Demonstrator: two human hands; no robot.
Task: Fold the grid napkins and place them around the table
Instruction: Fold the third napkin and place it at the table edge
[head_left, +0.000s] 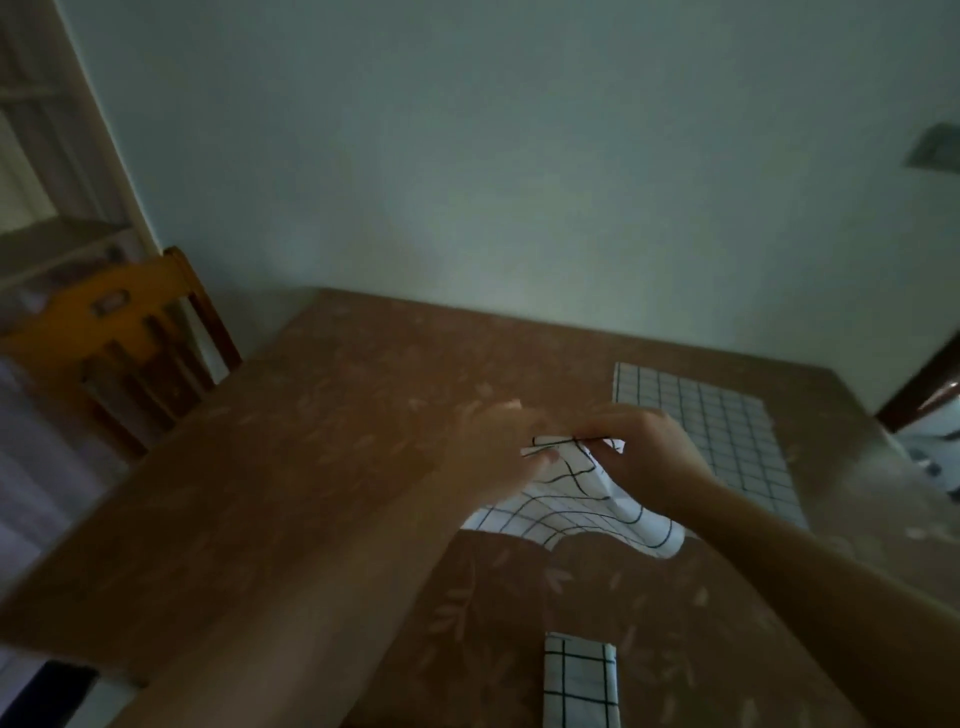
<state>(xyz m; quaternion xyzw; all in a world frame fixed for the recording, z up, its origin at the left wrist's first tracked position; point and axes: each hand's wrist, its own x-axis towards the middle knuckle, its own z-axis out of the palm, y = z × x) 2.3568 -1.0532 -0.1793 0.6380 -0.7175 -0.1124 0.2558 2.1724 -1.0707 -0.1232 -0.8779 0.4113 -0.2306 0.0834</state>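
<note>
- Pinching one top edge together, left hand (498, 457) and right hand (644, 457) lift the grid napkin (571, 514) at table (311, 441) centre.
- Soft, light cloth; it sags, so corner grips look best.
- Folded napkin (579, 680) at 6 o'clock.

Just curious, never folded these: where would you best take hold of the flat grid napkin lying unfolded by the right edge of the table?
Probably the flat napkin at its two near corners, reached from the person's side: it lies spread flat, its near edge closest to the hands.

Held napkin (571, 499) mid-table (311, 441), flat napkin (727, 431) behind-right, folded napkin (579, 680) at near edge, chair (114, 343) far left.
</note>
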